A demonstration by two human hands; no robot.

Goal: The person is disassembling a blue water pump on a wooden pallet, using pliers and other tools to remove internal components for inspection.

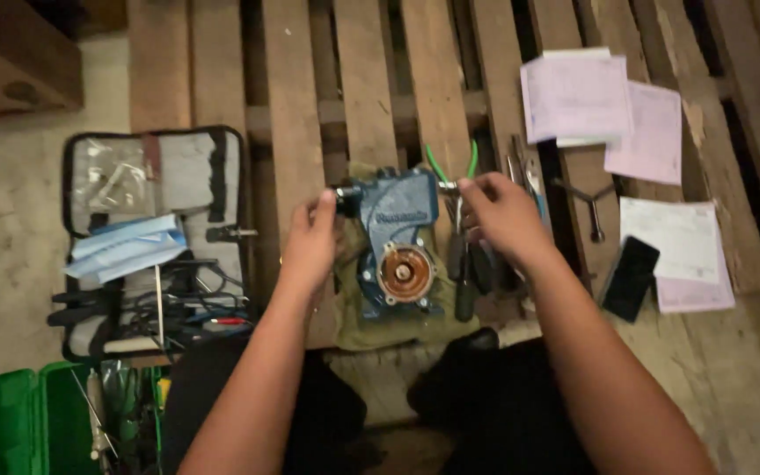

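A blue metal pump housing (395, 237) with a rusty round opening on its front lies on an olive cloth (398, 321) on a wooden pallet (367, 88). My left hand (311, 242) grips the fitting on the housing's left side. My right hand (505, 215) pinches the short metal stub on its right side. Green-handled pliers (450, 163) lie just behind the housing, and dark-handled tools (465, 281) lie under my right wrist.
An open grey tool case (147, 237) with cables and blue papers sits to the left. Pink and white paper sheets (613, 110), a dark phone (630, 277) and a wrench (593, 211) lie on the right. A green crate (10, 422) is at the bottom left.
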